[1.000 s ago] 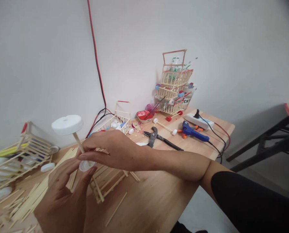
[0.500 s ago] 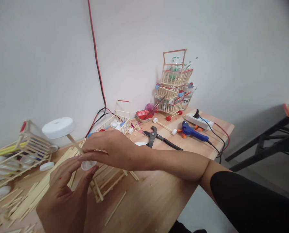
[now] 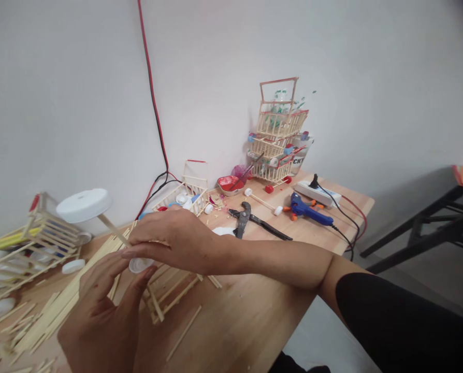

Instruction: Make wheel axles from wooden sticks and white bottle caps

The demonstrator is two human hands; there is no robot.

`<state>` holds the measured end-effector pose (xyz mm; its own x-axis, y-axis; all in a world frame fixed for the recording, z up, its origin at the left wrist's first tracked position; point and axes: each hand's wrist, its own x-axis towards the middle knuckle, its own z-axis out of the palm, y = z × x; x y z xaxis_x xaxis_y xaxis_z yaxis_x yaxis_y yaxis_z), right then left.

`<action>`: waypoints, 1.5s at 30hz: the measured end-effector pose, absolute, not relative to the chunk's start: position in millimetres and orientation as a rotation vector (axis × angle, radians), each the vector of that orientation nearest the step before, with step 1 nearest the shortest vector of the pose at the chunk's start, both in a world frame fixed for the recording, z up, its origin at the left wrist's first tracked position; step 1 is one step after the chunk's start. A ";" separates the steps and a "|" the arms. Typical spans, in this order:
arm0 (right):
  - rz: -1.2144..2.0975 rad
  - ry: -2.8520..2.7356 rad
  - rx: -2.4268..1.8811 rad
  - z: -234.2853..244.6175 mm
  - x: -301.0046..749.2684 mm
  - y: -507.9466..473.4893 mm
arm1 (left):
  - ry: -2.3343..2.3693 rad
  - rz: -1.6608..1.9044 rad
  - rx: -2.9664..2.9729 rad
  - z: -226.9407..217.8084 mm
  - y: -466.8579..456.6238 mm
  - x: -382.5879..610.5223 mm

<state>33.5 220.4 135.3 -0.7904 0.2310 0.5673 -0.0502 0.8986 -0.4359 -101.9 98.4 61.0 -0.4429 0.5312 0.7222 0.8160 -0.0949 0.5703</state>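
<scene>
My right hand (image 3: 173, 239) reaches across from the right and pinches a thin wooden stick (image 3: 113, 230). The stick carries a large white cap (image 3: 84, 204) at its upper left end and a small white cap (image 3: 140, 264) at its lower end. My left hand (image 3: 99, 316) comes up from the bottom left, its fingertips closed on the small cap. Under both hands a frame of wooden sticks (image 3: 169, 287) lies on the wooden table (image 3: 250, 311).
Loose sticks (image 3: 45, 316) and a stick basket (image 3: 33, 243) with white caps lie at left. Behind stand stacked stick carts (image 3: 280, 137), a small cart (image 3: 188, 191), a red paint dish (image 3: 228, 184), pliers (image 3: 250, 220), a blue glue gun (image 3: 307, 208) and a power strip (image 3: 319, 193). The table's edge falls at right.
The large white cap has swung left and down, so the stick is tilted further left. Both hands have stayed almost in place.
</scene>
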 end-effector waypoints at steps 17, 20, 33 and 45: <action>0.568 -2.404 -0.124 134.8 33.6 220.7 | -1.931 -1.498 -1.444 63.0 96.9 -100.9; 0.567 -2.401 -0.105 136.3 35.0 220.4 | -1.947 -1.474 -1.443 64.7 97.0 -101.0; 0.577 -2.411 -0.112 135.0 34.8 221.3 | -1.974 -1.484 -1.463 65.3 97.1 -102.6; 0.582 -2.425 -0.124 137.0 35.4 220.4 | -1.967 -1.473 -1.474 64.9 98.2 -101.5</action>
<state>35.4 220.4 137.0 -0.7952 0.2265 0.5624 -0.0536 0.8977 -0.4373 -101.5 98.2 64.9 -0.4431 0.5528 0.7057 0.8327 -0.0378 0.5524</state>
